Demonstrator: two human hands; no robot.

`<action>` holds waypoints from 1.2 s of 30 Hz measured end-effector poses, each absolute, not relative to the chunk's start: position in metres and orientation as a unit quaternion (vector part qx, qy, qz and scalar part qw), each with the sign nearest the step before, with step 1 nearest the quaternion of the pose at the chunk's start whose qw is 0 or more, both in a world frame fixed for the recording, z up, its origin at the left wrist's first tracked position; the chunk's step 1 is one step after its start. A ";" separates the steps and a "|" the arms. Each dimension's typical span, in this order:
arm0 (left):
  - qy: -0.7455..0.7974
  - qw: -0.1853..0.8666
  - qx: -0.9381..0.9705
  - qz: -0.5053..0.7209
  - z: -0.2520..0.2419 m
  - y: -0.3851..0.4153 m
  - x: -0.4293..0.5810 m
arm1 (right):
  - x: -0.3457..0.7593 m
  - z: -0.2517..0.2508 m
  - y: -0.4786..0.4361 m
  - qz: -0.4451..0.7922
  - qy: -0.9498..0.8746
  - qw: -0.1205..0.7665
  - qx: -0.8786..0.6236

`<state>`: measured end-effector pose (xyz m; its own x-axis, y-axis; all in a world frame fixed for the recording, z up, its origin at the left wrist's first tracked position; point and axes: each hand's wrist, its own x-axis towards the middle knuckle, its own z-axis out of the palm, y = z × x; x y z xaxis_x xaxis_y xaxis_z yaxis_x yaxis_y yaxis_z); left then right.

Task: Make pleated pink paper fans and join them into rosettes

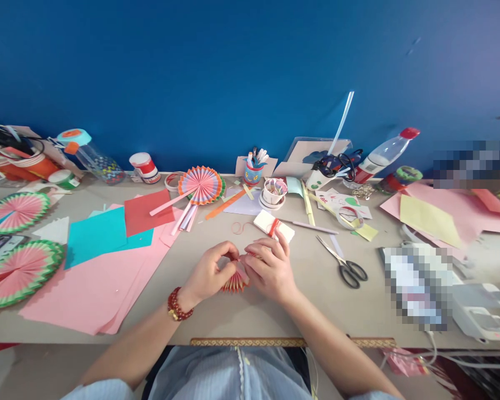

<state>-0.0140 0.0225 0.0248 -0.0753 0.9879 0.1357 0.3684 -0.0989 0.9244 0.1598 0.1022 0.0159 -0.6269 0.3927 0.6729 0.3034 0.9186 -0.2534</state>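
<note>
Left hand (210, 271): we see the grip nearly closed, thumb and forefinger pinching the gathered end of the paper; whether thread is caught there too, we cannot tell.
Right hand (271, 268): we find this grip curled around the paper's other side, pleats showing between the fingers; how firmly it holds, we cannot tell.
Pleated paper (234, 282): between our 2 hands, folds fanned towards us, near the front of the tabletop (358, 319); hidden parts keep us from telling whether it rests there.
Pleat risk: if either pinch slackened, we think the springy folds could slip apart; squeezing too hard could crease them or tear the gathered end.
White card (263, 223): just beyond our right fingers, with red thread (274, 226) wound round it and 1 loose thread loop (237, 228) to its left.
Thread risk: a finger snagging that loop could tangle it or drag the card.
Scissors (342, 260): to the right, apart from both hands; a wide sweep of our right forearm could knock them.
</note>
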 end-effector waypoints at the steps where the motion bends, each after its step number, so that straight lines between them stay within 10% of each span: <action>1: 0.577 0.344 0.585 0.454 0.025 0.022 -0.014 | 0.160 0.016 0.102 0.059 -0.900 0.386 -0.193; 36: 0.600 0.335 0.578 0.440 0.024 0.021 -0.017 | 0.161 0.011 0.110 0.044 -0.892 0.413 -0.178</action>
<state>-0.0167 0.0207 0.0236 -0.1065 0.9886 0.1064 0.3989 -0.0556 0.9153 0.1607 0.1095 0.0113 -0.5962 0.3534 0.7209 0.2801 0.9330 -0.2258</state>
